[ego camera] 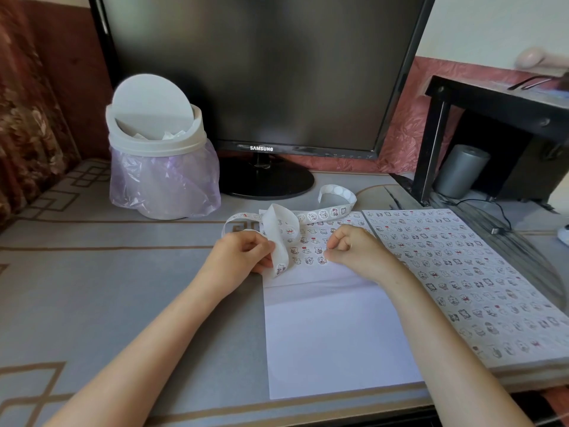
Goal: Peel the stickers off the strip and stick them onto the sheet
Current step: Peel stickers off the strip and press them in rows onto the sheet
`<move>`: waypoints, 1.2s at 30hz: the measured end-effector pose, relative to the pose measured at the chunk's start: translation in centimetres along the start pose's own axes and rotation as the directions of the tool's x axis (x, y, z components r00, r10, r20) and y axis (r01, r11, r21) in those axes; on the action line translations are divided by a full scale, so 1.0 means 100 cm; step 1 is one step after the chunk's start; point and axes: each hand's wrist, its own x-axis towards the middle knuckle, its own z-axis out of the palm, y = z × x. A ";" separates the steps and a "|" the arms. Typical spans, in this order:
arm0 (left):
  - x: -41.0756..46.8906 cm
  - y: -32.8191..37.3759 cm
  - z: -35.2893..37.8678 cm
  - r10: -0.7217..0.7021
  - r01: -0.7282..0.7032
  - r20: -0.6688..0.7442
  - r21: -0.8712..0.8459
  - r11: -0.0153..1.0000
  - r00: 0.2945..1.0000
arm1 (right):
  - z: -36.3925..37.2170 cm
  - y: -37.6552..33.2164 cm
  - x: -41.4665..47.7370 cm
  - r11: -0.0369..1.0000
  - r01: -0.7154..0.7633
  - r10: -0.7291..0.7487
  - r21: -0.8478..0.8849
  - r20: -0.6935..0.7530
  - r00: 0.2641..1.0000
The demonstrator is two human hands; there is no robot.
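A long white sticker strip (323, 214) with small round cartoon stickers loops across the table behind my hands. My left hand (238, 257) pinches the strip's near end, which curls up beside the sheet's left edge. The white sheet (335, 334) lies flat in front of me; rows of stickers cover its far part and the near part is blank. My right hand (354, 251) has its fingers curled, with the fingertips down on the sheet at the right end of the nearest sticker row. Whether a sticker sits under those fingertips is hidden.
To the right lies a stack of sheets (462, 272) covered with stickers. A white swing-lid bin (157, 155) with a plastic liner stands at the back left. A dark monitor (261, 72) stands behind the strip. A black stand (462, 118) and a cable are at the far right.
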 end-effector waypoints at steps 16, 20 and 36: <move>-0.002 0.002 0.000 -0.001 0.001 -0.001 0.009 1.000 1.000 | 0.001 0.012 0.002 0.996 0.032 -0.032 0.078 -0.009 0.999; -0.001 0.002 0.000 -0.003 0.003 -0.001 0.012 1.000 1.000 | 0.004 0.013 0.002 0.995 0.043 -0.038 0.092 -0.057 0.998; -0.003 0.004 0.001 0.006 -0.006 0.004 -0.013 1.000 1.000 | 0.009 0.014 -0.002 0.984 0.037 -0.016 0.176 -0.121 0.992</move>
